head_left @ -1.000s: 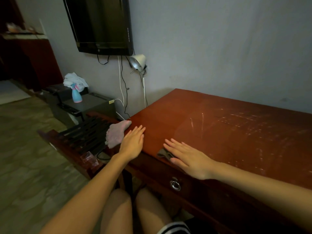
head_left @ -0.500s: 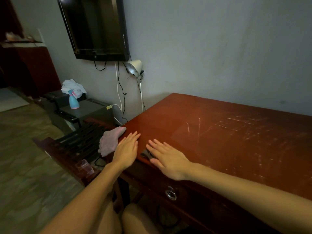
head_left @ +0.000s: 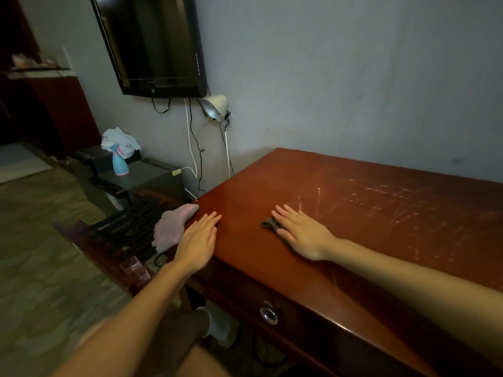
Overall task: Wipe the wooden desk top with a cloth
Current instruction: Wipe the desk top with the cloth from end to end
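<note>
The reddish-brown wooden desk top (head_left: 381,213) is scratched and runs along the grey wall. My right hand (head_left: 302,232) lies flat on it, fingers spread, pressing a small dark grey cloth (head_left: 268,223) that sticks out beside the fingers. My left hand (head_left: 197,240) rests flat on the desk's near-left corner and holds nothing. A pink cloth (head_left: 171,229) hangs over the desk's left edge, right beside my left hand.
A black slatted rack (head_left: 125,227) stands left of the desk. Behind it a blue-pink spray bottle (head_left: 119,163) sits on a dark cabinet. A TV (head_left: 155,44), a clamp lamp (head_left: 215,107) and cables hang on the wall. The drawer's ring pull (head_left: 269,314) faces my legs.
My right hand has slid with the grey cloth from the front edge further onto the desk top and to the right. My left hand has stayed at the corner.
</note>
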`<control>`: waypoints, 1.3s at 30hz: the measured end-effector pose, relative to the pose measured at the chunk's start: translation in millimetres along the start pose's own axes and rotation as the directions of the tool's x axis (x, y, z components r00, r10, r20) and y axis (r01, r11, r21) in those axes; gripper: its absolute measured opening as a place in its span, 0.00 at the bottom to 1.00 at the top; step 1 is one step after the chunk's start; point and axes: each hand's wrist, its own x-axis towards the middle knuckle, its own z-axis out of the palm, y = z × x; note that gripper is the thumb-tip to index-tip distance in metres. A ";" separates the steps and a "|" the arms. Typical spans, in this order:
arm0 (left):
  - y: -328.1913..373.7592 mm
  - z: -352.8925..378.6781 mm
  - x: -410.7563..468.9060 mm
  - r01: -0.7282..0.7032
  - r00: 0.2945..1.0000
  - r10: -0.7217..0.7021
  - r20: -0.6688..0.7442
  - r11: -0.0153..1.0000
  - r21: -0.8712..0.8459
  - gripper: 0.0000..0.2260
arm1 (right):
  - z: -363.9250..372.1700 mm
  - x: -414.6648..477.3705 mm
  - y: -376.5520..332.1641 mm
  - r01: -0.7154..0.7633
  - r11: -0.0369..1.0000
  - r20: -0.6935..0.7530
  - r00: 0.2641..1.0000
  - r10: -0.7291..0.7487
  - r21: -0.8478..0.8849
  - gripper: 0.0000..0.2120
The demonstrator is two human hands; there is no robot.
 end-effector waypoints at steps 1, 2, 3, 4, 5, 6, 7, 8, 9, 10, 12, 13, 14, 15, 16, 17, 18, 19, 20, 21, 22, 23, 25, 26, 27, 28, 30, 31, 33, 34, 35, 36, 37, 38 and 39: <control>-0.1 0.1 0.1 0.000 1.000 0.000 -0.003 1.000 0.000 0.19 | 1.4 12.5 -3.3 -0.016 1.000 -0.004 1.000 0.016 -0.001 0.26; -0.2 -0.1 0.3 0.001 1.000 -0.001 -0.004 1.000 0.001 0.19 | 2.9 24.5 -9.0 -0.026 1.000 -0.007 1.000 0.026 0.000 0.26; -0.3 -0.2 0.5 0.001 1.000 -0.001 -0.006 1.000 0.002 0.19 | 4.7 35.7 -16.3 -0.032 0.999 -0.010 0.999 0.032 0.003 0.26; -0.3 -0.3 0.5 0.001 1.000 -0.001 -0.010 1.000 0.002 0.19 | 6.6 45.0 -25.2 -0.032 0.999 -0.015 0.999 0.032 0.004 0.26; 0.0 -0.1 0.4 -0.001 1.000 0.001 -0.017 1.000 0.000 0.19 | 8.8 52.0 -34.8 -0.026 1.000 -0.021 0.999 0.026 0.001 0.26; 0.0 0.5 -0.3 -0.002 1.000 0.002 -0.023 1.000 0.000 0.19 | 10.7 55.7 -44.5 -0.009 1.000 -0.025 1.000 0.009 -0.005 0.26; -0.1 1.2 -0.7 -0.005 1.000 0.005 -0.027 1.000 0.000 0.19 | 12.1 56.0 -53.4 0.019 1.000 -0.027 0.999 -0.019 -0.009 0.26; -0.3 1.7 -1.2 -0.009 1.000 0.009 -0.027 1.000 -0.001 0.19 | 13.4 52.6 -60.5 0.055 0.998 -0.025 0.998 -0.056 -0.009 0.26; -0.9 2.2 -1.2 -0.013 1.000 0.013 -0.029 1.000 -0.004 0.19 | 13.2 44.9 -65.6 0.097 0.995 -0.018 0.995 -0.097 -0.006 0.26; -1.6 2.7 -1.2 -0.015 0.999 0.014 -0.030 1.000 -0.010 0.19 | 13.1 34.5 -68.6 0.139 0.990 -0.010 0.990 -0.139 -0.003 0.26; -2.3 3.2 -1.1 -0.007 0.999 0.006 -0.036 1.000 -0.026 0.19 | 12.7 8.0 -68.9 0.213 0.977 0.001 0.977 -0.213 0.005 0.27; -2.1 3.1 -1.0 -0.002 0.999 0.001 -0.037 0.999 -0.032 0.19 | 12.2 -6.3 -66.3 0.239 0.971 0.001 0.971 -0.239 0.015 0.29; -1.7 2.6 -0.6 0.003 0.999 -0.004 -0.034 0.999 -0.035 0.19 | 11.3 -20.2 -61.4 0.254 0.967 -0.002 0.967 -0.254 0.027 0.32; -1.3 2.0 -0.3 0.006 1.000 -0.007 -0.028 0.999 -0.037 0.19 | 8.8 -32.6 -54.7 0.257 0.966 -0.002 0.966 -0.257 0.035 0.32; -1.0 1.4 -0.3 0.008 1.000 -0.009 -0.019 0.999 -0.037 0.19 | 6.4 -43.2 -45.9 0.247 0.968 0.002 0.969 -0.247 0.038 0.32; -0.5 1.3 -0.2 0.006 1.000 -0.007 -0.015 0.999 -0.039 0.19 | 3.8 -51.5 -36.3 0.228 0.973 0.004 0.974 -0.228 0.039 0.33; 0.0 1.6 -0.5 0.005 1.000 -0.006 -0.018 0.999 -0.040 0.19 | 1.6 -57.3 -25.9 0.201 0.979 0.005 0.980 -0.201 0.038 0.35; 0.3 2.6 -0.9 0.006 0.999 -0.007 -0.033 0.999 -0.043 0.19 | -1.2 -60.7 -15.7 0.166 0.986 0.010 0.986 -0.167 0.033 0.38; 0.7 3.5 -1.4 0.008 0.998 -0.011 -0.055 0.999 -0.050 0.18 | -3.4 -60.5 -6.1 0.126 0.992 0.015 0.992 -0.127 0.021 0.38; 1.0 4.0 -1.3 0.010 0.997 -0.015 -0.075 0.998 -0.061 0.18 | -5.3 -56.8 2.7 0.086 0.996 0.019 0.996 -0.086 0.009 0.37; 1.2 3.9 -1.2 0.011 0.996 -0.017 -0.082 0.997 -0.077 0.18 | -6.5 -50.4 10.0 0.049 0.999 0.020 0.999 -0.049 -0.003 0.33; 1.3 3.5 -0.7 0.011 0.997 -0.018 -0.078 0.996 -0.089 0.18 | -7.1 -41.6 15.7 0.016 1.000 0.022 1.000 -0.015 -0.011 0.29; 1.6 2.9 -0.2 0.011 0.999 -0.017 -0.052 0.995 -0.099 0.19 | -7.9 -20.0 20.8 -0.043 0.999 0.021 0.999 0.044 -0.012 0.26; 1.2 3.4 -0.1 0.015 0.998 -0.020 -0.053 0.994 -0.106 0.19 | -7.1 -6.9 20.7 -0.066 0.998 0.011 0.998 0.066 -0.015 0.26; 0.5 4.5 0.3 0.018 0.998 -0.026 -0.063 0.993 -0.116 0.19 | -5.8 7.2 18.5 -0.083 0.996 0.000 0.997 0.083 -0.019 0.26; 0.0 5.4 0.8 0.021 0.997 -0.030 -0.073 0.992 -0.125 0.19 | -3.9 21.1 14.7 -0.095 0.995 -0.004 0.995 0.095 -0.019 0.26; -1.6 7.5 1.1 0.019 0.997 -0.029 -0.074 0.992 -0.127 0.19 | 0.1 45.7 2.9 -0.097 0.995 -0.002 0.995 0.097 -0.008 0.26; -2.7 7.8 0.8 0.014 0.997 -0.023 -0.071 0.992 -0.125 0.19 | 2.3 55.6 -3.6 -0.092 0.996 0.001 0.996 0.092 -0.004 0.26; -3.4 5.6 1.1 -0.001 0.998 -0.006 -0.063 0.993 -0.116 0.19 | 5.8 68.7 -13.8 -0.068 0.998 0.000 0.998 0.068 -0.002 0.26; -3.4 4.4 0.9 -0.006 0.999 0.001 -0.054 0.994 -0.107 0.19 | 6.4 69.7 -17.5 -0.047 0.999 -0.001 0.999 0.047 0.002 0.26; -3.5 3.4 0.9 -0.009 0.999 0.004 -0.046 0.995 -0.099 0.19 | 6.0 67.2 -19.8 -0.019 1.000 -0.002 1.000 0.019 0.005 0.26; -3.1 3.3 0.5 -0.008 0.999 0.004 -0.043 0.996 -0.094 0.19 | 5.6 60.7 -21.5 0.015 1.000 0.001 1.000 -0.015 0.003 0.26; -2.3 3.6 0.2 -0.004 0.999 -0.001 -0.047 0.996 -0.089 0.19 | 5.4 51.3 -22.4 0.051 0.999 0.003 0.999 -0.051 0.001 0.26; -1.6 3.9 0.3 0.001 0.999 -0.005 -0.053 0.997 -0.079 0.19 | 5.7 39.7 -22.4 0.089 0.996 0.004 0.996 -0.089 0.002 0.26; -0.4 3.3 1.0 0.006 0.998 -0.009 -0.058 0.998 -0.059 0.19 | 5.5 26.8 -21.5 0.124 0.992 0.006 0.992 -0.124 0.008 0.26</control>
